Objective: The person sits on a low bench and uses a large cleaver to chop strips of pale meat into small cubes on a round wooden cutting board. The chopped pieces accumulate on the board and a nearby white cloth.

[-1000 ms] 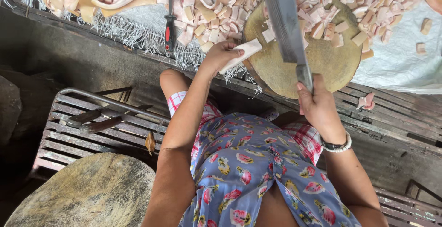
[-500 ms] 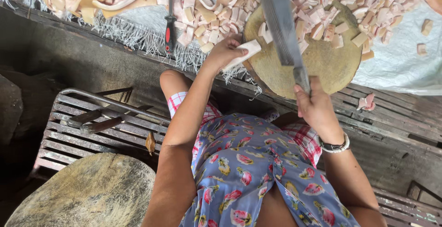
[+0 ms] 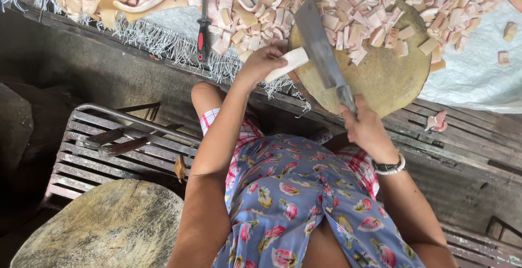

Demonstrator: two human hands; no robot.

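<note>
Cleaver (image 3: 322,50) is the tool in play: its handle is clenched in the right hand (image 3: 365,129), which sits just off the near rim of the round wooden chopping block (image 3: 380,83), and its broad grey blade runs up and away from that fist, slanting a little to the left, so the long axis lies near-to-far across the block's left half with the tip at the far edge among the cut pieces. The left hand (image 3: 263,61) is closed round a pale strip (image 3: 288,62) at the block's left rim; the strip lies almost crosswise to the blade, its free end touching or just beside the blade's flat. Bare wood on the block is open only in its near and right part; the far half is crowded with pale cubes (image 3: 375,18) that spill on over the white cloth (image 3: 467,78). Left of the left hand, a red-and-black-handled sharpening steel (image 3: 203,29) lies on the cloth's fringed edge, near but apart. Beyond the block's near rim the slatted wooden platform (image 3: 467,137) holds one loose scrap (image 3: 436,121). A second round block (image 3: 103,230) sits well apart at lower left.
</note>
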